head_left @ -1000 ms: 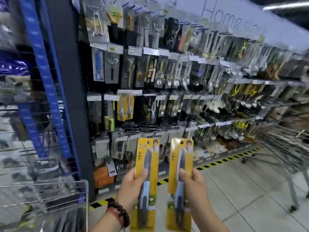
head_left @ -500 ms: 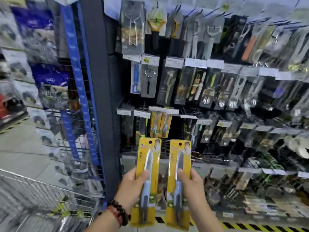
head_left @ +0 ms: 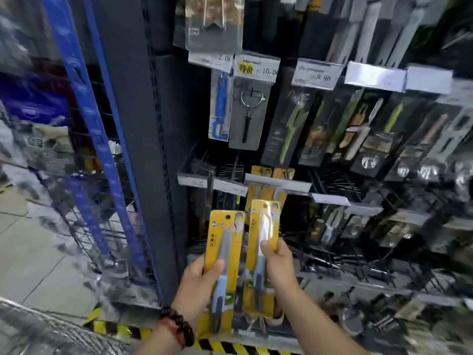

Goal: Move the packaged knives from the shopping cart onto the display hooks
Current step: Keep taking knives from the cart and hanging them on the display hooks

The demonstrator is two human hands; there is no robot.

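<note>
- Your left hand (head_left: 197, 283) is closed on one yellow knife pack (head_left: 224, 265), thumb across the blister; your right hand (head_left: 277, 262) pinches the second pack (head_left: 261, 254) mid-card.
- Both packs stand upright, just below the hook of matching packs (head_left: 271, 175).
- Expect light, stiff card with slick plastic (likely to twist), so hold nearer the top hang hole.
</note>
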